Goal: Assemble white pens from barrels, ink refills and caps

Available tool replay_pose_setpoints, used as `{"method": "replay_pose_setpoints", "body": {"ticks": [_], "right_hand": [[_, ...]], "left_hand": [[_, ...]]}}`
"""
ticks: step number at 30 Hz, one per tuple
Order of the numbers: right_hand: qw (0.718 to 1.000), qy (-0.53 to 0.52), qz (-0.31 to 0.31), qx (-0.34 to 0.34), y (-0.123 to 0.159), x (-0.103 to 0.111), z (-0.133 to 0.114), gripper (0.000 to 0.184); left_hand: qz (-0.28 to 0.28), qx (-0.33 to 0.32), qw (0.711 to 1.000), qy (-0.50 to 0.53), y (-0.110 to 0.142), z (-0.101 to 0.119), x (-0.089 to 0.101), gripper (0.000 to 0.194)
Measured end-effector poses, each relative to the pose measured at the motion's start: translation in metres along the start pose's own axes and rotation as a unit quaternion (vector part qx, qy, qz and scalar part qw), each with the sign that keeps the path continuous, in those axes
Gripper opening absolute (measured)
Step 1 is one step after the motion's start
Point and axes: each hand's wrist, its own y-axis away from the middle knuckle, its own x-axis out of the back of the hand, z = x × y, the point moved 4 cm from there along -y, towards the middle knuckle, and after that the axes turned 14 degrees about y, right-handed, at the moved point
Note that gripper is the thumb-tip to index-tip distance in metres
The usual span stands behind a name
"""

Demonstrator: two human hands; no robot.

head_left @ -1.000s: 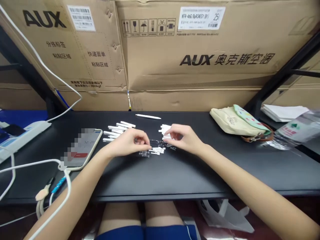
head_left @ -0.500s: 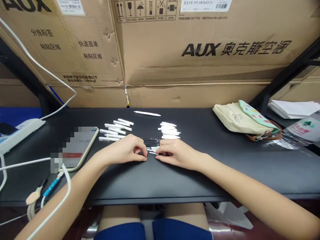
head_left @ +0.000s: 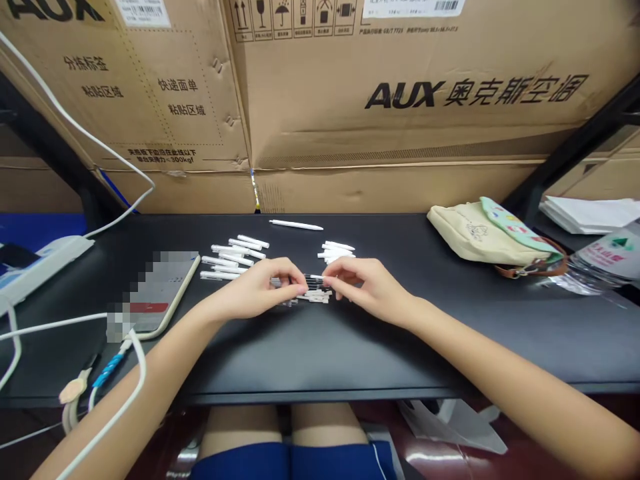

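Over the middle of the black table, my left hand (head_left: 265, 285) is closed in a pinch, its fingertips at one end of a thin white pen part (head_left: 316, 277). The other end meets my right hand (head_left: 370, 287), also pinching. Whether it is a refill or another piece is too small to tell. Beneath the fingers lie dark, thin pen refills (head_left: 313, 285), partly hidden, and a cluster of small white pen pieces (head_left: 316, 296). White pen barrels (head_left: 233, 253) lie in a group left of my hands. Pointed white pen pieces (head_left: 336, 251) lie just beyond my right hand, which partly covers them.
A single white pen (head_left: 296, 225) lies at the back. To the left are a phone (head_left: 167, 293) with a cable and a power strip (head_left: 45, 270). A cream pouch (head_left: 465, 233), a plastic bottle (head_left: 607, 257) and white papers (head_left: 590, 215) sit right. Cardboard boxes (head_left: 400, 140) stand behind.
Both hands have lifted slightly and shifted away from the table's front edge. A thin white pen part now shows between their fingertips, and more of the small white pieces below is visible.
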Motion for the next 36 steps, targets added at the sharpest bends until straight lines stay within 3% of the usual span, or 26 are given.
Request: {"method": "replay_pose_setpoints", "body": {"ticks": [3,7,16,23,27,29,32,36], "right_hand": [[0.998,-0.054,0.019,-0.013,0.001,-0.002,0.003,0.014],[0.999,-0.034,0.032,0.004,0.002,-0.004,0.003,0.015],[0.996,-0.004,0.081,0.023,0.001,0.002,0.0,0.015],[0.971,0.138,0.118,0.154,0.004,0.008,-0.005,0.016],[0.975,0.101,0.095,0.176,0.005,0.007,-0.01,0.019],[0.985,0.042,0.082,0.145,0.004,0.005,-0.011,0.017],[0.993,-0.091,0.066,0.024,0.001,0.002,-0.004,0.014],[0.964,-0.25,0.02,-0.083,-0.002,-0.003,0.003,0.014]], "left_hand": [[0.013,0.037,0.995,0.094,-0.002,-0.004,-0.003,0.022],[0.014,0.066,0.978,0.196,-0.004,-0.008,-0.008,0.023],[0.029,0.068,0.965,0.25,-0.006,-0.009,-0.01,0.023],[0.017,0.092,0.96,0.265,-0.006,-0.013,-0.015,0.022],[0.014,0.093,0.952,0.291,-0.006,-0.013,-0.019,0.027],[0.009,0.093,0.95,0.3,-0.006,-0.013,-0.021,0.029],[0.008,0.092,0.946,0.31,-0.006,-0.013,-0.022,0.029],[0.005,0.089,0.941,0.326,-0.005,-0.013,-0.022,0.029]]}}
